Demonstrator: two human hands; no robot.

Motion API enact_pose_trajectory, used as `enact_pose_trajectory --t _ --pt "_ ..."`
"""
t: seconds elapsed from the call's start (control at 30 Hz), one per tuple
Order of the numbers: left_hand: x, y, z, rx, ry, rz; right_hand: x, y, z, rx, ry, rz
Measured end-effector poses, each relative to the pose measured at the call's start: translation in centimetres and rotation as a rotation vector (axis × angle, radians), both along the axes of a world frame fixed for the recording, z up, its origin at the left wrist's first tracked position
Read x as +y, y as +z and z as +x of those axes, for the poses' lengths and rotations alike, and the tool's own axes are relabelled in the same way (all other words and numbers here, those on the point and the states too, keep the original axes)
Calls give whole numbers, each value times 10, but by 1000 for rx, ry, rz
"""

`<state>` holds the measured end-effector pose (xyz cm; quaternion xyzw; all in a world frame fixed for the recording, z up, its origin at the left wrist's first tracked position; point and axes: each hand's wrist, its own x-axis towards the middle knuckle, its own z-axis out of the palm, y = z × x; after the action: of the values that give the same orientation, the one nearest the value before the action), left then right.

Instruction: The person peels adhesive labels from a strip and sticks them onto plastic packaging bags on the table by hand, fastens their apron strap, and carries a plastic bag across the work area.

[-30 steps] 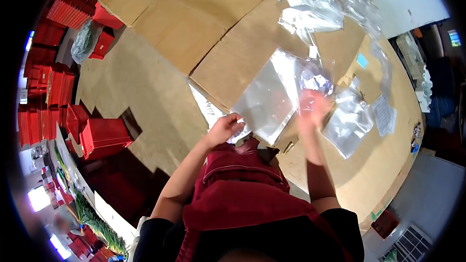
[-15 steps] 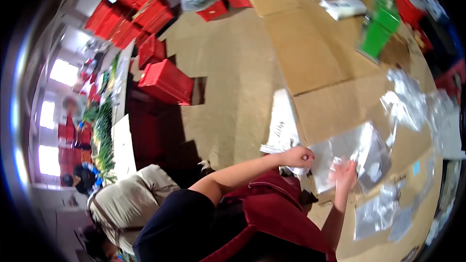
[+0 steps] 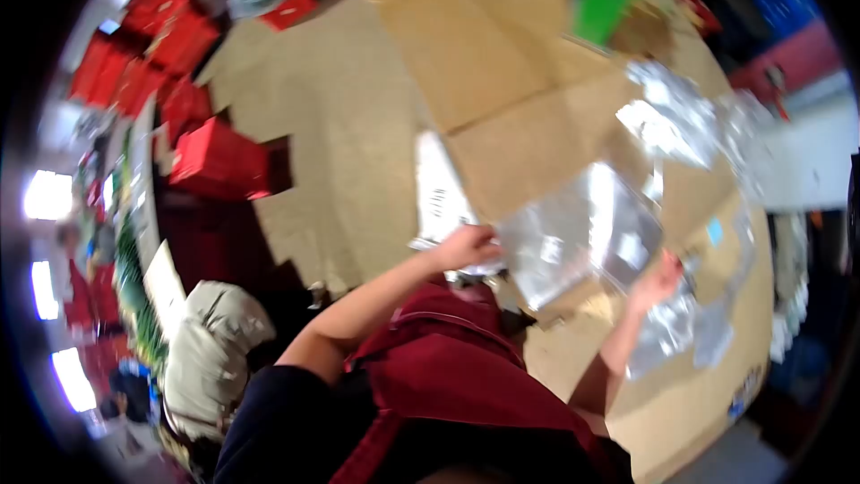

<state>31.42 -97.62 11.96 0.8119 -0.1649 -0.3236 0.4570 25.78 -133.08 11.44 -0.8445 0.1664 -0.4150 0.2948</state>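
A flat clear plastic bag [image 3: 560, 237] lies on the cardboard-covered table [image 3: 502, 157] near its front edge. My left hand [image 3: 468, 247] is closed at the bag's left corner; what its fingers pinch is too small to make out. Just past the bag's right side is my right hand [image 3: 658, 281], its fingers drawn together and blurred. Beside it lies a second clear bag [image 3: 663, 336]. A white printed sack [image 3: 439, 193] hangs at the table edge beyond my left hand.
Crumpled plastic [image 3: 672, 121] and a green container [image 3: 609, 0] are farther back on the table. Red crates [image 3: 219, 161] stand on the floor at the left. A beige padded item [image 3: 210, 354] is at the lower left.
The view has swung left and then partly back. My right hand has moved from over the clear bag to its right side. My left hand stays by the bag's left corner.
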Motion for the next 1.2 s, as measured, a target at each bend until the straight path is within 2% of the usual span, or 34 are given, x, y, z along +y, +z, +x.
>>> enact_pose_trajectory --t 0.03,0.07,0.1,0.13,0.17,0.23,0.37,0.43,0.5,0.57,0.6,0.67,0.7,0.73,0.77,0.8,0.83,0.87,0.93,0.97,1.0,1.07,1.1,1.17,1.2 --pt "0 -16 -6 71 59 -152 28 24 4 -40 22 348" --pt "-2 -15 -5 92 10 -125 37 13 3 50 115 65" --pt "-6 -12 -7 81 7 -160 56 4 1 174 420 526" --pt "-10 3 -5 118 -53 -99 85 28 -5 629 382 -69" --pt "-13 2 -7 112 -70 -111 93 5 -6 635 578 -172" --pt "-13 0 -10 87 -41 -227 97 -33 -19 672 636 -272" --pt "-1 -17 -15 191 5 -167 91 -68 -25 595 565 -194" --pt "1 -14 -16 243 50 -222 72 -77 -19 747 451 139" --pt "7 -8 -14 276 27 -140 33 -74 -19 221 237 768" --pt "13 -7 -15 327 98 -69 -3 -50 -15 -359 13 507" --pt "12 -7 -16 324 96 -67 2 -36 -17 -363 11 507" --pt "2 -7 -22 367 179 -310 26 -1 -25 -197 -48 354" --pt "-2 -8 -25 394 221 -433 64 15 -22 -116 63 327" --pt "-3 -9 -25 293 55 -365 96 18 -21 119 138 82" --pt "-9 -7 -26 277 8 -380 115 -3 -21 308 606 463" --pt "-14 -2 -26 252 -51 -400 139 5 -21 477 822 681" --pt "-17 2 -26 223 -109 -418 151 4 -24 621 833 728" --pt "-16 2 -23 218 -106 -418 155 -6 -23 674 813 904" --pt "-10 0 -19 320 -14 -303 152 -24 -14 630 765 907" --pt "-5 -8 -16 282 16 -167 149 -30 -7 583 707 910" --pt "1 -13 -15 267 14 -123 144 -25 3 580 545 998" --pt "6 -4 -16 265 15 -79 123 -39 22 745 390 442" --pt "7 0 -19 266 14 -75 117 -41 22 746 390 446" --pt "8 8 -22 152 34 -69 109 -44 26 864 166 -144" --pt "8 19 -20 210 50 -4 108 -40 28 856 175 -149"
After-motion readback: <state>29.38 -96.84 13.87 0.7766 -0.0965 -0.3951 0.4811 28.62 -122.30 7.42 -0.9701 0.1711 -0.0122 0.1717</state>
